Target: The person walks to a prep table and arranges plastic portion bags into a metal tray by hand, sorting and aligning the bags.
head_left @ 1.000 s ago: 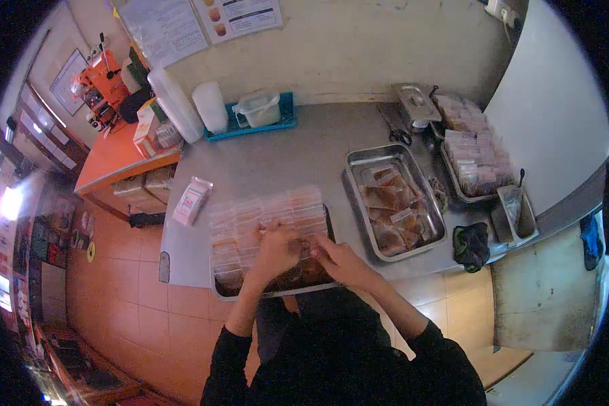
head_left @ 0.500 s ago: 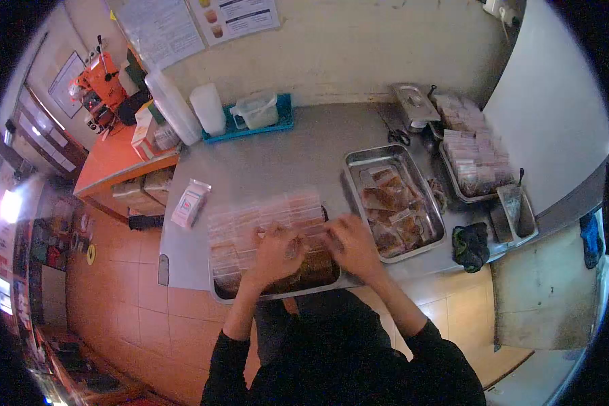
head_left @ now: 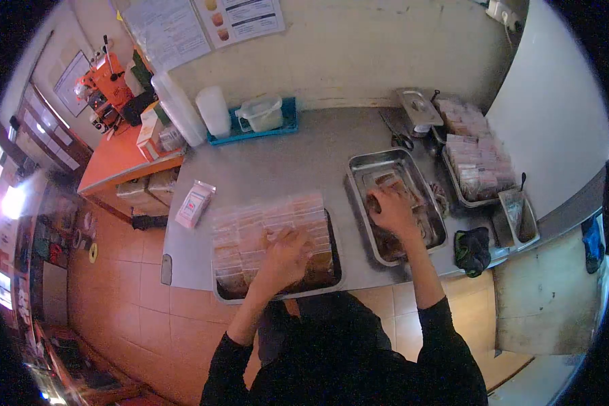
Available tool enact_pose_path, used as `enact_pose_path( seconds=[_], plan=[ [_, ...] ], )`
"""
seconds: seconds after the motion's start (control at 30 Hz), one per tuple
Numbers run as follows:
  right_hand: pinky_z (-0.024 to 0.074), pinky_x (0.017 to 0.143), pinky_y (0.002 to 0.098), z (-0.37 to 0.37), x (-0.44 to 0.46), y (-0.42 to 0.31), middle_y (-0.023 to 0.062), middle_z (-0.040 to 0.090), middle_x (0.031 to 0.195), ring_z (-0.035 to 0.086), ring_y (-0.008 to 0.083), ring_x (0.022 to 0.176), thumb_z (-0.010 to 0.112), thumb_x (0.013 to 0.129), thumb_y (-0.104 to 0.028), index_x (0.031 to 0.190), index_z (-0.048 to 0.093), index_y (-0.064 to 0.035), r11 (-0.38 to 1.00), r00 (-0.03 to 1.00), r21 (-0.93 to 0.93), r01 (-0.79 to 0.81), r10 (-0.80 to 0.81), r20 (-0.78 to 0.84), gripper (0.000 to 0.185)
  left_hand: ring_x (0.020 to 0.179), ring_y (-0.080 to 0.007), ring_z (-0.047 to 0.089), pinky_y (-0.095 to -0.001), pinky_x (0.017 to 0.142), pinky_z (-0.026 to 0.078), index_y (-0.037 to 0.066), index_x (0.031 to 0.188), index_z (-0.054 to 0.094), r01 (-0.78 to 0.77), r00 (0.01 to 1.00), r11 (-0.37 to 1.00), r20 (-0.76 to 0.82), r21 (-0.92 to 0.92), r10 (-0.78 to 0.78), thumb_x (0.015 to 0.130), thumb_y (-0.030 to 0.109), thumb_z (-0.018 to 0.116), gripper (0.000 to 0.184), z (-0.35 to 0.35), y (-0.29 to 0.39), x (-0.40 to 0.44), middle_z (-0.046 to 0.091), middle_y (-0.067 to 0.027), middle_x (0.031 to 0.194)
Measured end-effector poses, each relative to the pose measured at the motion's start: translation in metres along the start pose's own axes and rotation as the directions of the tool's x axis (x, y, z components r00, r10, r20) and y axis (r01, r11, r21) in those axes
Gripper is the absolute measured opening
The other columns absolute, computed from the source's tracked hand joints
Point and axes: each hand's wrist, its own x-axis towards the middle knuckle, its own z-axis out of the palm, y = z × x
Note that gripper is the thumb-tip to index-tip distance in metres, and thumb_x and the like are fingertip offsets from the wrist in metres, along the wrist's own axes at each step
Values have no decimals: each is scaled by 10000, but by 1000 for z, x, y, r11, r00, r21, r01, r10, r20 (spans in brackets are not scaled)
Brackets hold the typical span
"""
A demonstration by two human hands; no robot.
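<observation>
My left hand (head_left: 285, 260) is over the near tray (head_left: 292, 295), its fingers curled on the rows of small clear packets (head_left: 240, 237) with brown contents. What those fingers hold, if anything, is hidden. Further right, my right hand (head_left: 391, 211) reaches into a second metal tray (head_left: 358, 203) with loose brown-filled packets (head_left: 423, 227). Its fingers are bent down at the packets, and whether they grip one is too small to tell.
A pink-and-white packet (head_left: 196, 203) lies at the left. Behind stand a blue tray (head_left: 254, 132) with white containers and scissors (head_left: 400, 139). At the right are a filled packet tray (head_left: 477, 162), a dark cloth (head_left: 472, 252) and a metal container (head_left: 517, 216).
My right hand has moved from beside my left hand over the near tray to the right, into the second tray. My left hand has stayed over the near tray.
</observation>
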Motion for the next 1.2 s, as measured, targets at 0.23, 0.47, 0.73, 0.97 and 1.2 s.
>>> enact_pose_path(
  seconds=[0.23,0.47,0.73,0.97,1.2],
  plan=[
    [498,665,482,-9,10,-12,146,642,768,631,372,704,636,766,-169,886,560,-60,968,963,195,-157,195,-189,179,1088,-294,560,-569,995,246,113,1002,589,-47,996,993,-73,112,55,781,104,625,223,4,2,0,629,-95,1076],
    [472,627,371,-43,-2,-18,111,609,706,599,284,645,663,742,-96,752,523,-38,872,924,483,-84,249,-290,151,1107,-258,574,-557,1001,240,127,1084,610,-31,996,986,91,161,17,782,124,627,302,5,-3,5,626,-77,1175],
    [465,662,222,-72,-31,-62,-16,581,787,566,60,740,697,865,-93,846,579,-58,522,995,848,-86,93,44,125,1034,-300,609,-557,977,279,130,1155,579,-3,985,998,172,58,-7,794,151,640,366,-3,-9,18,647,-109,1114],
    [501,696,281,-5,-70,-111,22,633,847,615,117,790,653,892,-101,907,610,-44,390,938,884,-258,-117,325,73,991,-305,614,-566,986,278,110,1085,612,-4,971,995,237,-102,28,774,124,619,311,-10,-11,20,660,-96,1022],
    [506,720,417,5,-68,-135,147,648,835,628,332,768,700,797,-166,929,645,-41,684,973,698,-212,216,83,190,931,-250,616,-446,895,331,143,924,697,-175,951,981,244,-84,190,752,155,654,178,-1,-29,19,667,-49,945]
  ],
)
